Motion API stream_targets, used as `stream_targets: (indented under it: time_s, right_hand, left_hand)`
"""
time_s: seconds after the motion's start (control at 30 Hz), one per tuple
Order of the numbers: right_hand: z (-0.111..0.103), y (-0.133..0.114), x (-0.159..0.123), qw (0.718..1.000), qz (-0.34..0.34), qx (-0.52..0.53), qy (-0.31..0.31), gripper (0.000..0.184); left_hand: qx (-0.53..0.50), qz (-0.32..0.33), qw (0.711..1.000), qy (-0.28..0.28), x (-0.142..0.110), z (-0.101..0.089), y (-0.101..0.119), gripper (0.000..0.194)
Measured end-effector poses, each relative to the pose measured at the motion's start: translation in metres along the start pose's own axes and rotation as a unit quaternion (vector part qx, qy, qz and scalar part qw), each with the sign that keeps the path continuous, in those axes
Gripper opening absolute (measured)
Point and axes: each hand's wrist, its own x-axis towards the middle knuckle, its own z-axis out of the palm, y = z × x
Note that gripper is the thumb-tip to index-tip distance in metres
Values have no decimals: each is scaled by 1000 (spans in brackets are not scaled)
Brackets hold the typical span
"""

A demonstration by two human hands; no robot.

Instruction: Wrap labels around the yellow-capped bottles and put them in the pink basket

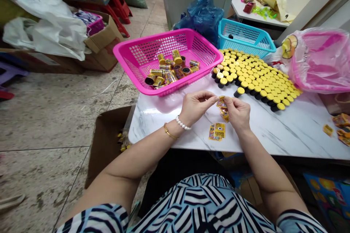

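Over the marble-patterned table [175,123], my right hand [239,113] pinches a small bunch of yellow printed labels [224,112] between thumb and fingers. My left hand [197,106] has its thumb and fingertips closed at the upper left edge of the same bunch. More flat yellow labels [218,131] lie just below the hands, near the front edge. A single yellow-capped black bottle [239,92] stands upright a little beyond my right hand. Behind it are many upright yellow-capped bottles [257,76] packed in rows.
A pink basket [131,74] holds several small containers with yellow printed wraps [170,76]. Behind stand a blue basket [246,38] and blue plastic bag [203,14]. A plastic-wrapped pink basket [319,62] is at right, above loose labels [343,125]. An open carton [106,145] sits left.
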Motion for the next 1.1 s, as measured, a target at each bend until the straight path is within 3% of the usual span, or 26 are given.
stream_targets:
  time_s: [0.13, 0.43, 0.6, 0.67, 0.77, 0.83, 0.9, 0.93, 1.0, 1.07, 1.1]
  right_hand:
    - [1, 0, -3, 1000, -18, -1, 5, 44]
    - [6, 4, -7, 996, -84, -15, -12, 39]
    - [3, 3, 0, 988, -95, -98, -75, 52]
    - [-7, 3, 12, 975, -126, -165, -75, 52]
    - [-28, 7, 40, 926, -171, -334, 32, 48]
    - [-39, 15, 60, 886, -158, -429, 83, 44]
    - [-44, 23, 74, 873, -138, -462, 77, 32]
    - [-45, 27, 78, 882, -133, -448, 69, 26]
    - [-46, 29, 79, 931, -121, -341, 45, 24]
    - [-46, 26, 72, 987, -77, -140, -21, 34]
    - [-46, 22, 68, 996, -44, -30, -66, 40]
  left_hand:
    - [40, 35, 999, -7, 0, -1, -3, 23]
    - [81, 15, 996, -44, 5, -3, -10, 24]
    - [36, -18, 999, -2, 7, -3, -13, 20]
    - [-11, -78, 997, -3, 8, -4, -12, 23]
    - [-65, -162, 984, -17, 11, -5, -11, 24]
    - [-92, -201, 975, -34, 12, -6, -10, 23]
    - [-117, -242, 961, -61, 14, -6, -9, 22]
    - [-130, -262, 953, -75, 15, -7, -8, 22]
    - [-159, -292, 937, -102, 16, -8, -7, 24]
    - [-190, -315, 922, -121, 19, -10, -6, 24]
    - [-204, -325, 915, -127, 20, -10, -6, 22]
